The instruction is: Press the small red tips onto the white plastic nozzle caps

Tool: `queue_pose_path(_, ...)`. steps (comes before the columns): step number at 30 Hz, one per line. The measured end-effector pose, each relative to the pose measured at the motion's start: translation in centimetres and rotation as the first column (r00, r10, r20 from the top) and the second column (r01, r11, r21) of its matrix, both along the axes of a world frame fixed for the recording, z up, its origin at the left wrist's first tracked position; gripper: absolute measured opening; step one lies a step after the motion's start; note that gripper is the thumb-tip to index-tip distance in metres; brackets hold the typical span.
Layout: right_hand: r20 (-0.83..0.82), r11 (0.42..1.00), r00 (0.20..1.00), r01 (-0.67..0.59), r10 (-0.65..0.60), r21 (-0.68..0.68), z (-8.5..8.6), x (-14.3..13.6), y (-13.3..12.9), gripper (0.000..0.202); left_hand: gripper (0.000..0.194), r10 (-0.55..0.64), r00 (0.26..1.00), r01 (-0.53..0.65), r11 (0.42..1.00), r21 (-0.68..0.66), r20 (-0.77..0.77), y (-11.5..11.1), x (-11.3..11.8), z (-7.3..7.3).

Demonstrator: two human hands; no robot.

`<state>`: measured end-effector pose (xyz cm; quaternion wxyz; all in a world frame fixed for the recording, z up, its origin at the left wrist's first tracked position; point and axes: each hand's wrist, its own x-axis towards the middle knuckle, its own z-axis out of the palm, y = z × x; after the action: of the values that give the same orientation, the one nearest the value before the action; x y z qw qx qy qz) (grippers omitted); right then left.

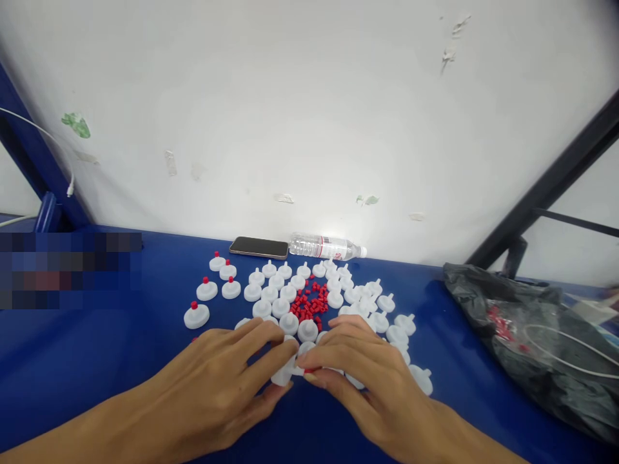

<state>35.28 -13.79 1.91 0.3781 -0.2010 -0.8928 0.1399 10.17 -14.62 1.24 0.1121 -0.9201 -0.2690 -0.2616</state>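
My left hand [227, 380] is closed around a white nozzle cap [282, 376], which lies tilted with its spout pointing right. At the spout's end, my right hand [362, 367] pinches a small red cap [308, 371], mostly hidden by the fingers. Just beyond both hands stand many white nozzle caps [289, 323], spouts up, around a pile of small red caps [309, 304]. To the left sit several white nozzle caps with red tips [207, 291], apart from the rest.
A phone [259, 247] and a clear plastic bottle [327, 247] lie along the wall. On the right a dark plastic bag [507, 374] holds a clear bag with red pieces [501, 325]. A white cable [570, 351] crosses it. Metal frame bars [546, 174] rise at both sides.
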Motion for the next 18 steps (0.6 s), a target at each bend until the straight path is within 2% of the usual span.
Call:
queue_pose_path(4, -0.028, 0.999, 0.999, 0.045, -0.046, -0.028, -0.1, -0.2, -0.8, 0.022, 0.030, 0.048, 0.998, -0.048, 0.999, 0.000, -0.041, -0.2, -0.1, -0.4)
queue_pose_path(8, 0.052, 0.961, 0.975, 0.223, -0.218, -0.163, -0.3, 0.1, -2.0, 0.048, 0.031, 0.001, 1.000, -0.003, 0.995, 0.104, 0.028, -0.5, -0.2, 0.0)
queue_pose_path(10, 0.110, 0.952, 0.966, 0.250, -0.233, -0.176, -0.4, 0.2, -2.5, 0.062, 0.027, -0.046, 0.997, 0.037, 0.989, 0.145, 0.061, -0.7, -0.1, 0.2)
queue_pose_path(14, 0.110, 0.967, 0.984, 0.161, -0.141, -0.200, -0.8, 0.2, -2.9, 0.074, 0.025, -0.120, 0.986, 0.101, 0.982, 0.158, 0.116, -0.9, 0.4, 0.4)
queue_pose_path(18, 0.037, 0.949, 0.999, 0.048, -0.038, -0.310, -1.9, -0.3, -2.5, 0.066, 0.023, -0.156, 0.979, 0.138, 0.981, 0.133, 0.131, -1.2, 0.7, 0.3)
